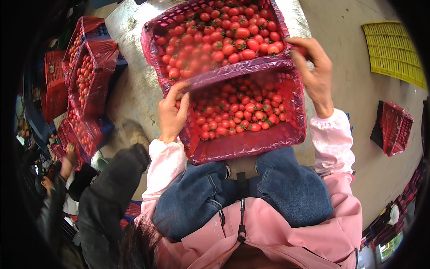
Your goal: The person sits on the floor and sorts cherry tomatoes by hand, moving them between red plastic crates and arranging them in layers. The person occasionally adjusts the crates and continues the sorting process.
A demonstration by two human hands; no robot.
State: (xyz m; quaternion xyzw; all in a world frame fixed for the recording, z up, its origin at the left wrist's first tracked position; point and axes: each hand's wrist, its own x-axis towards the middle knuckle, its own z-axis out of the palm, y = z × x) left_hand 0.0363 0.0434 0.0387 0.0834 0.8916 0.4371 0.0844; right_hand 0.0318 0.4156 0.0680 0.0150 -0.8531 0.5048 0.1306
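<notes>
Two plastic crates lined with red film stand in front of me. The far crate [215,72] is filled with cherry tomatoes [228,49]; its near rim meets the nearer crate [235,153], which stands by my knees with more cherry tomatoes [250,107] in it. My left hand [173,112] is at the left end of the far crate's near rim, thumb and fingers bent, with something red partly visible between them. My right hand [315,69] is at that crate's right corner, a red thing, apparently a tomato [299,50], between its thumb and fingers.
Several film-lined crates of tomatoes [100,77] stand at the left. Close on my left are a co-worker's dark-trousered leg [111,198] and, farther off, another person's hand [69,154]. To the right lie a yellow crate [394,50] and a red-lined crate [396,129].
</notes>
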